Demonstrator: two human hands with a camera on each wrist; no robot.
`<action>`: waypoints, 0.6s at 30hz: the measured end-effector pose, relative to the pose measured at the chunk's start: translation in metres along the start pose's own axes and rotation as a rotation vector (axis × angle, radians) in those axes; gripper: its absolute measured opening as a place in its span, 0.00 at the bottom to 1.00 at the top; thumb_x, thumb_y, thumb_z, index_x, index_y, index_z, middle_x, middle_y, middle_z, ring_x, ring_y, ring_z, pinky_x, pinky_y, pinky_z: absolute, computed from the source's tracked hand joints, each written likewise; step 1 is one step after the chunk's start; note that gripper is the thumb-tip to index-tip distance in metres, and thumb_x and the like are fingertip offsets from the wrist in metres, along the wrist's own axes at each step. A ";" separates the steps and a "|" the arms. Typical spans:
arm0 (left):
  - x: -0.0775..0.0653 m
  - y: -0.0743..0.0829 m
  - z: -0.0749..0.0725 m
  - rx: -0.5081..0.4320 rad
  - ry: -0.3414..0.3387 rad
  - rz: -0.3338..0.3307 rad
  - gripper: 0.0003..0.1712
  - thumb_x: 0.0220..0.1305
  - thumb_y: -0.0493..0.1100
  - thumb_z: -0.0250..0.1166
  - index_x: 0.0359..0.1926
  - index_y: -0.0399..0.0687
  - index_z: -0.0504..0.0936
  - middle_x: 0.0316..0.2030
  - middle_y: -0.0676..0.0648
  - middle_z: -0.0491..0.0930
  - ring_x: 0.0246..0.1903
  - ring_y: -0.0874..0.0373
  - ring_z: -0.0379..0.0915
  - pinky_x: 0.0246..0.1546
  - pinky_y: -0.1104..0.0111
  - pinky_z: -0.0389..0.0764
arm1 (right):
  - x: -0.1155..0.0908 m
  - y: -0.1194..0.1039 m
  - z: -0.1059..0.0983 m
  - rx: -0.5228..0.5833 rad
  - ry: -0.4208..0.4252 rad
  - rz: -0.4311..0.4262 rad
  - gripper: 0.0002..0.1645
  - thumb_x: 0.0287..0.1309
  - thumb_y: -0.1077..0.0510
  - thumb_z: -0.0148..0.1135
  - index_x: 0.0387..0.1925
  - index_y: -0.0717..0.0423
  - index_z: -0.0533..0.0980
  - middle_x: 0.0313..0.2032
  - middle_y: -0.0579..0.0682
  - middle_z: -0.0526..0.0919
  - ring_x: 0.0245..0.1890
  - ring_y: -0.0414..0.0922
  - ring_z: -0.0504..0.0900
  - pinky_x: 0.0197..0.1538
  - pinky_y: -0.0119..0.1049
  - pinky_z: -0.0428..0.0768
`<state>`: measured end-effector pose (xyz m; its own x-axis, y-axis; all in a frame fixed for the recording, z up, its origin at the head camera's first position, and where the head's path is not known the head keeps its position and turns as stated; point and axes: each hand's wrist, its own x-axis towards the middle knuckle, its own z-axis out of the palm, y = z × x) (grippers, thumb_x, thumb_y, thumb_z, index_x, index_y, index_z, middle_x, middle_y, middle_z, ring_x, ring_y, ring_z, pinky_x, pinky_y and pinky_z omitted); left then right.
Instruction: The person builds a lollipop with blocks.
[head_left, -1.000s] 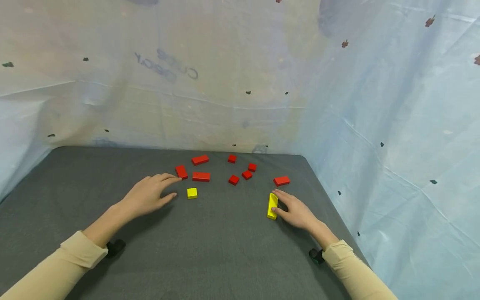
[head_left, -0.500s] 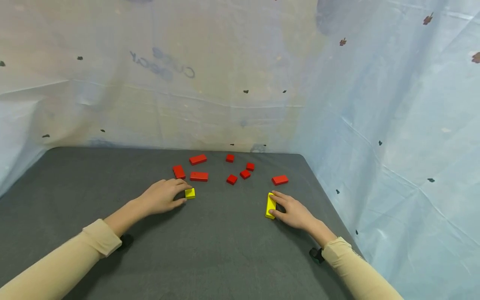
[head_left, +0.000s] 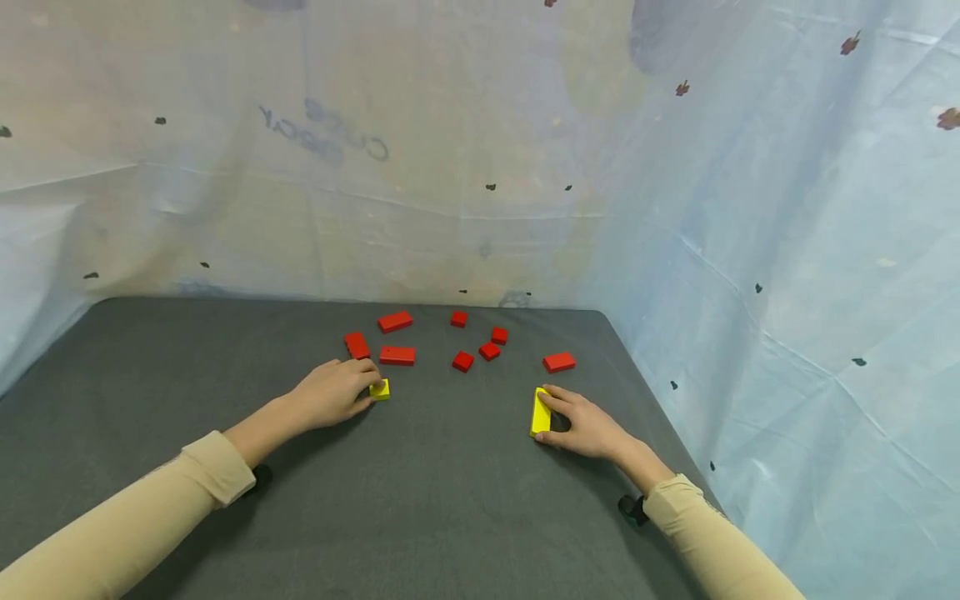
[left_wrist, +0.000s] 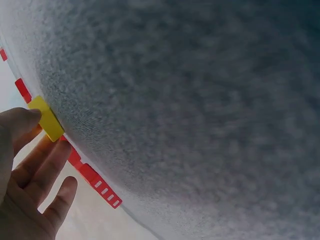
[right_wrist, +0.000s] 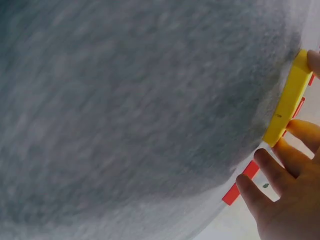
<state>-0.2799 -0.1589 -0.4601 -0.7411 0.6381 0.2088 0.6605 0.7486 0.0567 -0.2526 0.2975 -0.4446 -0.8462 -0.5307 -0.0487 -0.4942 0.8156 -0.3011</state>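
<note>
In the head view my left hand [head_left: 330,395] pinches a small yellow block [head_left: 382,390] between thumb and fingers. The left wrist view shows the thumb on one side of that yellow block [left_wrist: 48,120], with other fingers spread below it. To the right, my right hand [head_left: 588,427] holds a long yellow block [head_left: 538,415] lying on the table, thumb at its near end and a fingertip near its far end. Seen from the right wrist, the long yellow block [right_wrist: 289,100] has the thumb and fingers along it while two fingers stay off it.
Long red blocks [head_left: 397,356] lie just beyond the left hand. Several small red blocks [head_left: 462,361] are scattered at the back middle, and another long red block [head_left: 558,362] lies past the right hand. Sheeting [head_left: 420,250] hangs behind and right of the dark table [head_left: 435,508].
My left hand has moved right and taken hold of the small yellow block. My right thumb has slid to the near end of the long yellow block, which stays about in place.
</note>
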 end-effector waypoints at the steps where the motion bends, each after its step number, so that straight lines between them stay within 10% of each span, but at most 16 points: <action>1: 0.000 0.000 0.000 -0.004 -0.001 0.000 0.11 0.65 0.42 0.74 0.48 0.47 0.87 0.47 0.45 0.84 0.45 0.50 0.82 0.39 0.57 0.83 | 0.001 -0.001 0.000 -0.002 0.005 0.007 0.45 0.67 0.43 0.69 0.76 0.59 0.66 0.76 0.61 0.64 0.74 0.63 0.65 0.70 0.61 0.69; 18: 0.000 -0.005 -0.004 -0.236 -0.010 -0.066 0.13 0.63 0.33 0.74 0.49 0.41 0.88 0.47 0.43 0.83 0.44 0.49 0.83 0.45 0.55 0.86 | 0.034 -0.057 0.002 0.044 0.130 -0.063 0.45 0.62 0.44 0.74 0.75 0.55 0.69 0.76 0.57 0.67 0.73 0.59 0.68 0.69 0.59 0.73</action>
<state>-0.2828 -0.1628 -0.4568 -0.7841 0.5916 0.1879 0.6195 0.7269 0.2964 -0.2532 0.2325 -0.4311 -0.8336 -0.5442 0.0943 -0.5406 0.7690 -0.3411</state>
